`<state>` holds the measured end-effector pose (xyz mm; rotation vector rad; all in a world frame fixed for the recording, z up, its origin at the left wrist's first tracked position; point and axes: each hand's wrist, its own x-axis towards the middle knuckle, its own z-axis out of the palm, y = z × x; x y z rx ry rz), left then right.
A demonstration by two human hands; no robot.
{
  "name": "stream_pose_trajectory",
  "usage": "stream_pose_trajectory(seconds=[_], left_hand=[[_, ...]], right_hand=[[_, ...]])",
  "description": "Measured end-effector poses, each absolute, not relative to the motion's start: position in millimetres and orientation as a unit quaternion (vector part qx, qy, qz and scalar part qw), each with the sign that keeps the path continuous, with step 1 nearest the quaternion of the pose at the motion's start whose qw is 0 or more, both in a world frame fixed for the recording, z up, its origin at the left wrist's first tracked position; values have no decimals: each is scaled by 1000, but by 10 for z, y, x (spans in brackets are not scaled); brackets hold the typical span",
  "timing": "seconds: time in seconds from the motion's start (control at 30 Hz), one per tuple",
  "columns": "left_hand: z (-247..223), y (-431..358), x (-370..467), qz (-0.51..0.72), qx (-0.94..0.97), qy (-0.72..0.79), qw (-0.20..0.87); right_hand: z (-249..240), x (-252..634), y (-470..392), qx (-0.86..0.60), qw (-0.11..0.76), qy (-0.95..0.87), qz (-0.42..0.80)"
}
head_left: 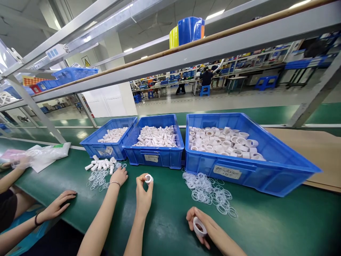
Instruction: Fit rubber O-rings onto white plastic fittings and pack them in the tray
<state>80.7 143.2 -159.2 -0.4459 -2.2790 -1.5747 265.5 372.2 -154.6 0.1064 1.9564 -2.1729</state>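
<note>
Right hand (209, 224): fingers curled around a white collar (196, 230), above green bench (167, 217). Left hand (144, 199): pinching a second white collar (151, 180); co-worker's hand (120, 176) nearby. Ahead, loose translucent rings (202, 192) front the largest blue bin (255, 182). Beyond, shelf rail (186, 56) crosses.

The left hand (144, 197) and right hand (209, 222) are bare and slim-fingered, the forearms (135, 231) seemingly uncovered up to the frame's edge.

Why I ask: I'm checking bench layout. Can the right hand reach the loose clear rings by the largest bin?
Probably yes: the right hand is close to the clear rings, and nothing visible stands between them. The white ring it holds may hamper picking.
</note>
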Motion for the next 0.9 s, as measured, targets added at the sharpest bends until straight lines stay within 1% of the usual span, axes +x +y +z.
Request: stream_pose_trajectory(seconds=[0.13,0.2,0.27,0.33,0.4,0.47,0.53,0.57,0.6,0.63,0.67,0.73,0.77,0.8,0.83,0.9], left_hand=[[-1734,1609,954,-583,-156,-792,93],[-1742,1601,967,-558,-156,-813,60],[-1722,1578,968,-522,-170,-834,58],[-1691,1576,986,-507,-192,-837,70],[-1665,1610,1042,-505,-215,-833,69],[-1649,1671,1136,-500,-240,-830,52],[-1639,1739,1253,-487,-271,-830,20],[-1633,1771,1312,-477,-288,-830,-2],[-1628,1799,1367,-468,-306,-829,-25],[-1622,1824,1413,-459,-324,-826,-47],[-1618,1844,1449,-451,-339,-823,-65],[-1623,1875,1486,-445,-361,-815,-82],[-1634,1887,1489,-444,-369,-812,-83],[-1653,1896,1484,-442,-376,-811,-81],[-1678,1904,1473,-438,-383,-810,-76],[-1743,1910,1440,-431,-397,-808,-63]], right_hand=[[-1616,2665,3707,28,125,676,-726],[-1619,2670,3727,22,127,690,-712],[-1524,2628,3839,30,99,737,-668],[-1276,2517,4083,48,23,812,-581],[-872,2350,4432,62,-92,880,-461],[-400,2172,4780,71,-226,914,-329],[-6,2038,4983,55,-373,914,-151],[117,2001,4995,49,-413,904,-96],[177,1988,4943,34,-427,901,-68],[170,1998,4831,13,-414,907,-70],[100,2027,4672,-13,-378,921,-94],[-184,2117,4285,-74,-255,952,-151],[-364,2164,4092,-96,-198,965,-142],[-547,2204,3916,-111,-159,976,-102],[-718,2235,3768,-124,-133,981,-67],[-980,2273,3558,-121,-116,985,-46]])
